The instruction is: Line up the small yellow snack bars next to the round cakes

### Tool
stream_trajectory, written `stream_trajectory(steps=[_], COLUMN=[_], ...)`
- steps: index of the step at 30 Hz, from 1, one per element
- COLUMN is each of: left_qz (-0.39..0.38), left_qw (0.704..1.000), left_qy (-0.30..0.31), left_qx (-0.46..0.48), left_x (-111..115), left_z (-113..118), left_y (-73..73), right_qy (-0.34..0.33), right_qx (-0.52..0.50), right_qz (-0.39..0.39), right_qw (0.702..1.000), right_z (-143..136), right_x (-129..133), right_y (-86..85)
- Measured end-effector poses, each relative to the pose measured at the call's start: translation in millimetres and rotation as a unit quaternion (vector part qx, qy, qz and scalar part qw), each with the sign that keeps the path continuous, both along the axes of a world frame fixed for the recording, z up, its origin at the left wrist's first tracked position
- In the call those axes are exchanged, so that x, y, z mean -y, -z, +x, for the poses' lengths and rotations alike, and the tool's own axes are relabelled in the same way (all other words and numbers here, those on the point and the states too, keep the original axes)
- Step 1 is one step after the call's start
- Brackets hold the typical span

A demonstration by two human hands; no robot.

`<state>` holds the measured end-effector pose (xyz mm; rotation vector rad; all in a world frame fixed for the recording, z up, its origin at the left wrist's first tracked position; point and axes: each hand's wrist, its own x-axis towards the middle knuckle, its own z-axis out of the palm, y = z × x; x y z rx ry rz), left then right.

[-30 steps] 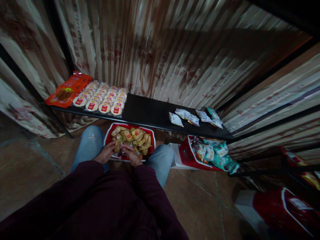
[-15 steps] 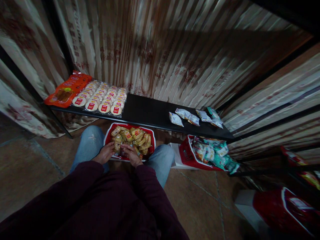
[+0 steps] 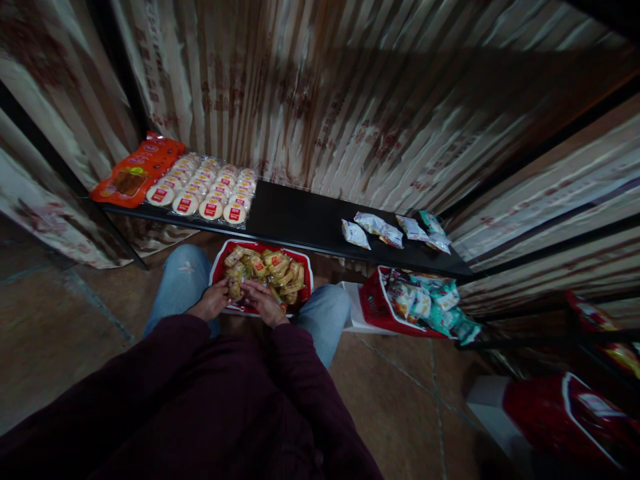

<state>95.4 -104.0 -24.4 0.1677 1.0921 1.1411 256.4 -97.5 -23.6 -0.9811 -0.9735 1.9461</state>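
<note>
Left hand (image 3: 213, 301) looks closed on a yellow packet (image 3: 235, 285) over the near-left part of the red basket (image 3: 307, 275). Right hand (image 3: 267, 303) has its fingers curled right by it, can't tell if they're gripping. I'd pinch lightly so nothing gets crushed. Fingers hide part of the packet, and the bottom of the basket's pile (image 3: 291, 279) is buried.

Red, that's my basket (image 3: 219, 268), with white along the rim (image 3: 311, 272), and the packets (image 3: 276, 261) flash golden yellow, dashed with red! Maroon on my sleeves (image 3: 300, 350), faded blue on my jeans (image 3: 325, 313). Now black, the shelf (image 3: 300, 217); vivid orange, the pouch (image 3: 137, 167); creamy white marked with red, the round cakes (image 3: 210, 209); white and teal, the snack bags (image 3: 444, 315); beige streaked brown, printed dull red, the curtain (image 3: 280, 87).
</note>
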Motion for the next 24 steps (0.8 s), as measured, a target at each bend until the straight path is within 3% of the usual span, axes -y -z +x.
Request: stream_trajectory(steps=[10, 24], left_qz=[-0.007, 0.034], left_qw=[1.0, 0.999], left_qy=[-0.001, 0.038], left_qx=[-0.018, -0.007], left_x=[0, 1], left_z=[0, -1], left_y=[6.1, 1.4], right_qy=[0.02, 0.073], right_qx=[-0.008, 0.05], right_qz=[-0.025, -0.03], right_qw=[0.999, 0.996], right_z=[-2, -3], right_x=[0, -3], right_y=[0.4, 9.7])
